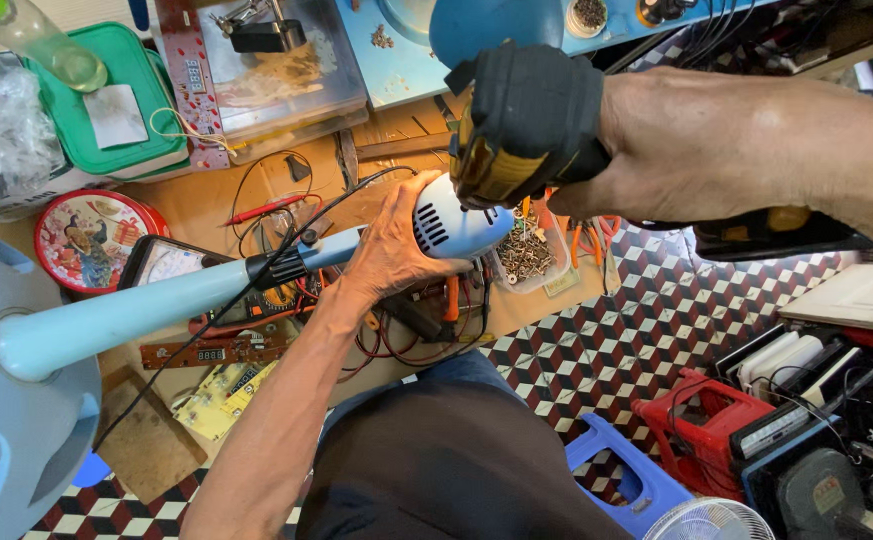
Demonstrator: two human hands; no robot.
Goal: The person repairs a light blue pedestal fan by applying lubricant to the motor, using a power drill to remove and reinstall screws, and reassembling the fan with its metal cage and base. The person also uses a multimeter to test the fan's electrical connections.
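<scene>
The left hand (388, 248) is clamped around the neck of a pale blue plastic fan motor housing (456, 225), whose long pale blue pole (126, 315) runs away to the left and slightly nearer, toward a round pale blue base (1, 440). The right hand (701, 150) is closed around a black and yellow cordless drill (521, 125), held just above and to the right of the housing, its nose pointing down at the housing's rounded end and seemingly touching it.

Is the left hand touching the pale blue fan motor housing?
Touching. The head view shows the left hand wrapped over the pale blue motor housing, fingers pressed on its vented shell, no gap showing.
</scene>
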